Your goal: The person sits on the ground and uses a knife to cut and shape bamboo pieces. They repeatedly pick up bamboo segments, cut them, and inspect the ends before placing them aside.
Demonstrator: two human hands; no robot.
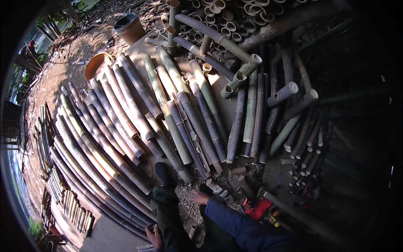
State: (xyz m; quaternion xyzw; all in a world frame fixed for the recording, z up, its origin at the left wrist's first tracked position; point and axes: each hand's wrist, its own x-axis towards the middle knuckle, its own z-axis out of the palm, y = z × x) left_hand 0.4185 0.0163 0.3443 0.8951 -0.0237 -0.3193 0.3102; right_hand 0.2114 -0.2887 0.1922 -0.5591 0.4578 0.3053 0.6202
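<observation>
My left hand (154,236) is low in the view beside my left trouser leg, near the lower ends of long bamboo poles (100,185). Its fingers look loosely bent and apart, with nothing visible in them. My right hand (200,197) reaches from a blue sleeve (235,218) in front of my right leg. Its fingers stretch leftward over wood chips (189,210), and I see nothing in them. Just beyond that hand lie pale offcuts (220,191) and the near ends of dark bamboo poles (195,130). One of these poles is split open along its length.
Green bamboo joined into a frame (212,38) stands at the back, before stacked cut bamboo tubes (239,25). An orange basin (96,65) and a dark-rimmed bucket (126,25) are far left. A red item (258,208) lies at right, near thin bamboo pieces (304,168).
</observation>
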